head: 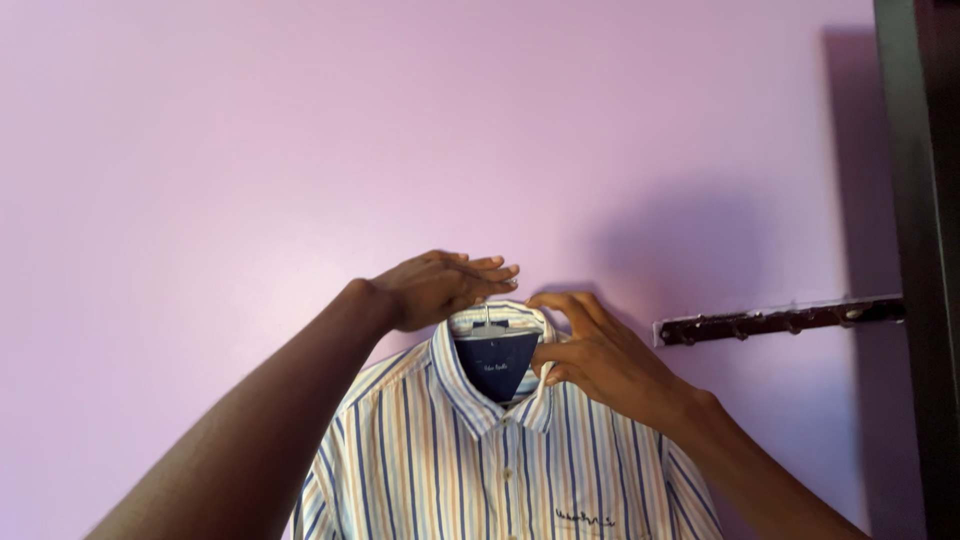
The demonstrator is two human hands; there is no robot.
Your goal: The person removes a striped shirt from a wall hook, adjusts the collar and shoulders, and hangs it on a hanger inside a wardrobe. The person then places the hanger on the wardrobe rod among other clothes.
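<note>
We record a striped shirt (pixel 470 450) held up flat against a lilac wall (pixel 200 150), low and centre in the view. The cloth is a light woven fabric with narrow vertical stripes in blue, orange and white; the front is buttoned, with small pale buttons running down the placket. Its collar (pixel 460 385) is folded down and stands open at the neck, showing a dark navy inner yoke (pixel 497 365) with a small label. A short line of dark embroidery sits on the chest to the right.

Our left hand (pixel 440 285) is at the top of the collar, palm down, fingers (pixel 490 268) extended and close together, lying flat across the top of the neckband. We cannot tell whether it grips anything beneath, as the palm hides the contact. What the shirt hangs from is also hidden.

Our right hand (pixel 600 360) is on the right side of the collar, fingers curled and pinching the collar edge between thumb and forefinger, just beside the navy yoke.

The wall is smooth, matt painted plaster, with soft shadows of both arms cast on it. To the right of the shirt, and apart from it, a dark narrow hook rail (pixel 780 320) is fixed to the wall, slightly tilted, with several small hooks. At the far right edge a dark vertical frame (pixel 915 250) runs the height of the view.
</note>
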